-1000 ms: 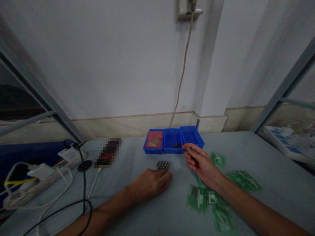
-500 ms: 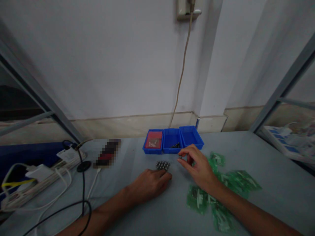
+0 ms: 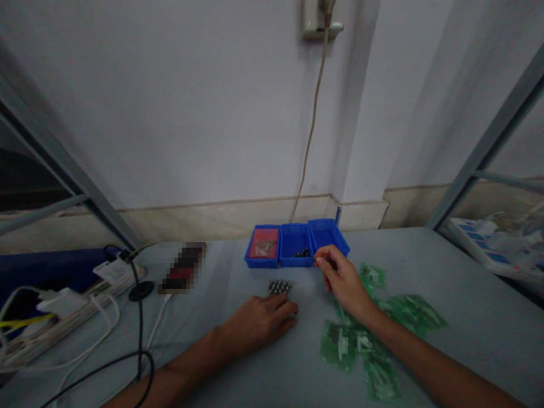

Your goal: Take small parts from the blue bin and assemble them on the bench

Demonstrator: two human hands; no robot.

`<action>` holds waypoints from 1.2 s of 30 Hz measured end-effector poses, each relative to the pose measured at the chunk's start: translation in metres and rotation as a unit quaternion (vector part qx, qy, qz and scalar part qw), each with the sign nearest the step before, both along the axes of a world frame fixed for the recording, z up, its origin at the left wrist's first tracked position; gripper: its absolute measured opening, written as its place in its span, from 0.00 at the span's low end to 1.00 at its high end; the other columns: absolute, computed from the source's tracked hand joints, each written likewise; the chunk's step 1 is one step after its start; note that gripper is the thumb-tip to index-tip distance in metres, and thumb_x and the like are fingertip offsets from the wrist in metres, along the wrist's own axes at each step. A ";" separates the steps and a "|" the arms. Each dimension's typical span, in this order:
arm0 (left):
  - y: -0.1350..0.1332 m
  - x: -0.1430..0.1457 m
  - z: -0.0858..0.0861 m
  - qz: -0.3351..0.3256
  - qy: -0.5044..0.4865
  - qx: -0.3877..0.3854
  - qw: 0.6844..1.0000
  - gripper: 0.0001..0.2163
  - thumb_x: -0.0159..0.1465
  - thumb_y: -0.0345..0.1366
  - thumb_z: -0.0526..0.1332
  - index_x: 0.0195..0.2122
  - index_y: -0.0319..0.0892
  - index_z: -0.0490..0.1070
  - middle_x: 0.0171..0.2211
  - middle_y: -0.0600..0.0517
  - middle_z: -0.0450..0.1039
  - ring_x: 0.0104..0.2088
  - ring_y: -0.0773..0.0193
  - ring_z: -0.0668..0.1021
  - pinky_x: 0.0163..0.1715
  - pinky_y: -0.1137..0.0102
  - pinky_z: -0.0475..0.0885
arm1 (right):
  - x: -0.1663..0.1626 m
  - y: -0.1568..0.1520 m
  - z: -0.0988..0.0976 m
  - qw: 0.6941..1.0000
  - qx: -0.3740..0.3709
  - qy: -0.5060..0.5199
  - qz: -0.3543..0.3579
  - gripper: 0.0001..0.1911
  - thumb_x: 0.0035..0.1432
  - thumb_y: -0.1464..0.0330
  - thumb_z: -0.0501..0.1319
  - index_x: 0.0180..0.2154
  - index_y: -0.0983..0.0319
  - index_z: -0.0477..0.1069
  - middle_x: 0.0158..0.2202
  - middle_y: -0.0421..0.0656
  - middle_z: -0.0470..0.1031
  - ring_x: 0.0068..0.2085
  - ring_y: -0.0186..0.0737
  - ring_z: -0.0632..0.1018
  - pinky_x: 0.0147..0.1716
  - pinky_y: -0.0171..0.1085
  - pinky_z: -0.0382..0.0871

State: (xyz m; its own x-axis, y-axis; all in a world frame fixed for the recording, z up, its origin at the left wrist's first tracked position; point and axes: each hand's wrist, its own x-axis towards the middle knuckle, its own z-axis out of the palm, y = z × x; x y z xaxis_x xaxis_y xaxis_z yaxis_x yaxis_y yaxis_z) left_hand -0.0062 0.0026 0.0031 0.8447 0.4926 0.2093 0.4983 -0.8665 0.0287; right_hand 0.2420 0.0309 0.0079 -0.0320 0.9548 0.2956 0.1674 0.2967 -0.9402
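Note:
My left hand (image 3: 261, 320) rests palm down on the grey table, fingers curled beside a small cluster of dark round parts (image 3: 280, 287). My right hand (image 3: 342, 279) hovers just in front of the three blue bins (image 3: 296, 245), fingertips pinched together at the front rim of the middle bin; what the pinch holds is too small to name. The left bin holds a red packet (image 3: 264, 247), the middle bin a few dark parts (image 3: 302, 253). Green plastic bags (image 3: 374, 334) lie under and beside my right forearm.
Cables, white adapters and a power strip (image 3: 63, 309) crowd the table's left side, with a black cable (image 3: 140, 340) looping forward. A blurred dark object (image 3: 183, 273) lies left of the bins. A wall cord (image 3: 312, 124) drops behind the bins. Metal frame posts stand either side.
My right hand moved from left of the green bags back up to the front rim of the middle bin, still pinched. My left hand stayed put.

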 end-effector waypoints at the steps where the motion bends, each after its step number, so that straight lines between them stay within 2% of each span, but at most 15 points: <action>1: 0.000 0.000 -0.001 -0.002 -0.003 -0.003 1.000 0.09 0.78 0.39 0.51 0.50 0.43 0.67 0.43 0.49 0.75 0.37 0.62 0.81 0.32 0.72 0.76 | 0.000 0.001 -0.001 1.000 0.000 -0.008 0.000 0.12 0.70 0.56 0.58 0.44 0.56 0.70 0.35 0.39 0.73 0.21 0.32 0.68 0.17 0.33 0.62; 5: 0.000 0.000 -0.003 -0.002 -0.010 -0.015 1.000 0.10 0.78 0.42 0.52 0.52 0.43 0.66 0.46 0.48 0.76 0.39 0.59 0.82 0.33 0.70 0.77 | 0.001 0.002 -0.004 0.999 -0.001 -0.045 0.015 0.14 0.70 0.58 0.57 0.53 0.55 0.71 0.46 0.44 0.76 0.23 0.34 0.71 0.18 0.34 0.65; 9: -0.001 0.001 -0.001 0.010 -0.030 -0.040 0.999 0.11 0.78 0.43 0.52 0.52 0.44 0.66 0.47 0.48 0.76 0.39 0.60 0.82 0.35 0.70 0.78 | 0.001 0.002 -0.004 0.997 0.022 -0.077 0.012 0.21 0.70 0.61 0.57 0.62 0.52 0.67 0.53 0.46 0.75 0.32 0.40 0.76 0.26 0.37 0.69; 11: -0.002 0.001 0.000 0.014 -0.043 -0.054 0.997 0.11 0.78 0.43 0.52 0.53 0.44 0.66 0.48 0.48 0.76 0.40 0.61 0.82 0.37 0.70 0.79 | 0.000 0.001 -0.003 0.994 0.048 -0.094 -0.003 0.19 0.69 0.63 0.58 0.60 0.54 0.68 0.52 0.46 0.76 0.36 0.42 0.77 0.32 0.39 0.71; 15: -0.002 0.002 -0.002 0.018 -0.061 -0.078 0.995 0.10 0.77 0.41 0.55 0.54 0.45 0.66 0.48 0.49 0.76 0.43 0.60 0.83 0.40 0.69 0.79 | -0.002 -0.004 0.000 0.988 0.076 -0.132 -0.010 0.11 0.68 0.66 0.59 0.51 0.57 0.72 0.43 0.43 0.76 0.40 0.43 0.77 0.40 0.40 0.70; 22: -0.002 0.002 -0.004 0.031 -0.071 -0.113 0.991 0.10 0.75 0.34 0.58 0.57 0.48 0.65 0.52 0.51 0.76 0.47 0.60 0.82 0.45 0.68 0.79 | -0.007 -0.014 0.005 0.981 0.051 -0.183 0.024 0.05 0.69 0.66 0.57 0.43 0.57 0.71 0.29 0.36 0.71 0.29 0.38 0.73 0.31 0.36 0.63; 27: -0.003 0.003 -0.004 0.042 -0.094 -0.128 0.986 0.06 0.75 0.32 0.58 0.52 0.45 0.67 0.49 0.52 0.76 0.45 0.62 0.81 0.45 0.69 0.78 | -0.007 -0.013 0.007 0.977 0.051 -0.206 0.027 0.04 0.70 0.66 0.57 0.41 0.57 0.70 0.27 0.36 0.70 0.29 0.39 0.73 0.32 0.36 0.62; 29: -0.003 0.003 -0.004 0.037 -0.099 -0.109 0.988 0.03 0.75 0.34 0.57 0.48 0.44 0.69 0.46 0.52 0.76 0.43 0.63 0.81 0.44 0.70 0.78 | -0.006 -0.013 0.007 0.973 0.053 -0.223 0.030 0.04 0.69 0.67 0.58 0.40 0.57 0.71 0.27 0.36 0.71 0.29 0.39 0.74 0.32 0.36 0.62; 31: -0.001 0.002 -0.005 0.025 -0.096 -0.082 0.992 0.05 0.76 0.35 0.56 0.46 0.43 0.71 0.45 0.51 0.76 0.41 0.63 0.81 0.42 0.70 0.78 | -0.006 -0.013 0.006 0.969 0.052 -0.241 0.034 0.04 0.69 0.67 0.58 0.40 0.58 0.71 0.27 0.36 0.71 0.29 0.39 0.74 0.32 0.36 0.61; 36: 0.001 0.000 -0.006 -0.004 -0.098 -0.056 0.994 0.08 0.77 0.35 0.54 0.50 0.45 0.71 0.46 0.51 0.76 0.42 0.63 0.81 0.41 0.71 0.78 | -0.006 -0.013 0.006 0.962 0.049 -0.266 0.044 0.04 0.68 0.69 0.59 0.38 0.58 0.71 0.26 0.36 0.72 0.29 0.39 0.75 0.31 0.36 0.60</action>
State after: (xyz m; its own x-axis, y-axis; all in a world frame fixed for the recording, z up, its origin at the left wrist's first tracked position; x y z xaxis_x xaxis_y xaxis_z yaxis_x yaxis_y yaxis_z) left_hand -0.0063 0.0035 -0.0033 0.7979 0.5149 0.3134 0.4660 -0.8567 0.2211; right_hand 0.2360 0.0176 0.0135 -0.2823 0.9102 0.3030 0.5881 0.4137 -0.6949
